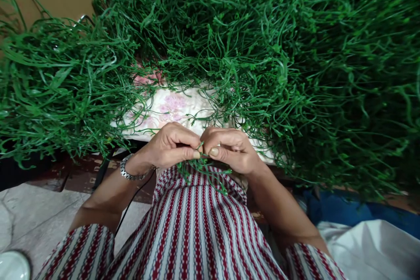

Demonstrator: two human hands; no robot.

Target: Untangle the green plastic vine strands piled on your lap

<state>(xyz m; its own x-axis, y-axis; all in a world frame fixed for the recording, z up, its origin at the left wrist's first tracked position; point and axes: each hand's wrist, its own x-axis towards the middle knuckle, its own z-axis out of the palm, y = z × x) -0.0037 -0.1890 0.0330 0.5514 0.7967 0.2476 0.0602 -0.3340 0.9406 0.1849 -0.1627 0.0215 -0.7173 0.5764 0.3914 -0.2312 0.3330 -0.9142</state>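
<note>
Close in front of my body, my left hand [173, 145] and my right hand [232, 149] meet almost fingertip to fingertip. Each pinches thumb against forefinger on a small bunch of thin green stems [201, 166], whose loose ends hang over my striped garment. Whether the stems are real or plastic I cannot tell. Just beyond the hands lies a pale cloth [173, 105] with a pink floral print. A few loose green strands stray across it.
A large heap of similar green stems [249, 30] covers the back and right. Another pile [65, 87] lies at left. White fabric [377, 249] and blue material [341, 210] are at lower right; a round pale object [13, 266] is at lower left.
</note>
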